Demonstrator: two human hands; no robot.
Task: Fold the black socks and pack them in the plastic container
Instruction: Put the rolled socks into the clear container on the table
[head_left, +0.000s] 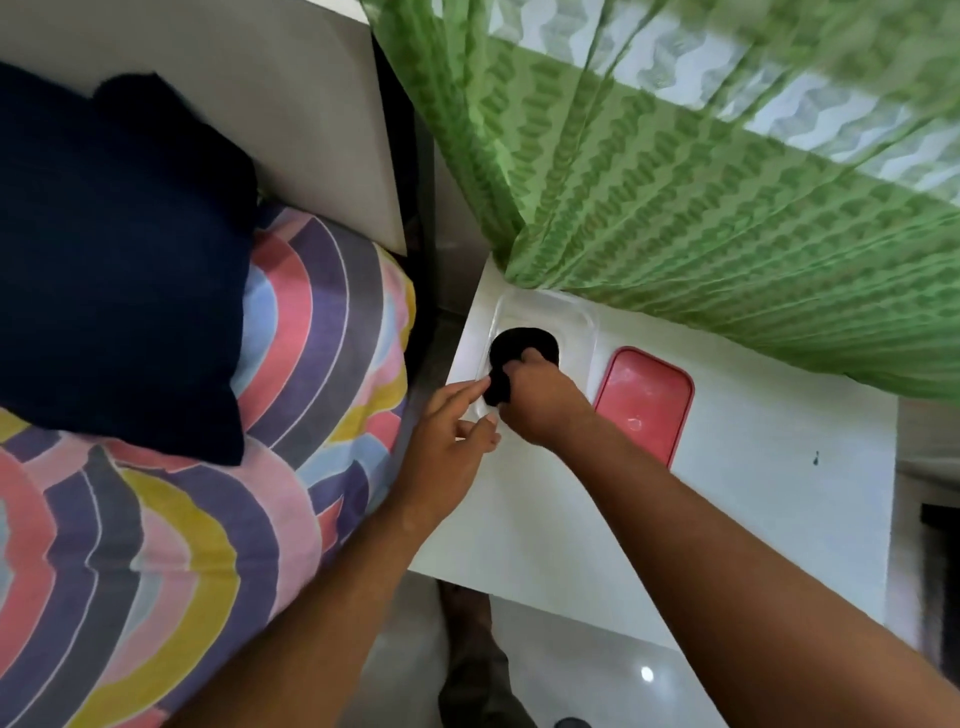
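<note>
1. clear rectangular plastic container (584, 325) sits open on the white table (753, 467), near the edge beside the bed; its pink rounded lid (644, 397) lies just to the right, top off so packing can go on.
2. 1 rolled black sock bundle (524, 345) already rests inside the container, at the far end.
3. right hand (540, 402) is closed round a 2nd folded black sock (497, 387), pressing it down into the near end; grip looks snug, likely to keep the fold from springing open.
4. left hand (449, 423) is loosely open, holding nothing, fingers touching the container's near rim, probably steadying it.
5. a dark navy cloth (119, 260) lies on the striped multicolour bedsheet (182, 545); green curtain (701, 182) hangs over the table's far side.
</note>
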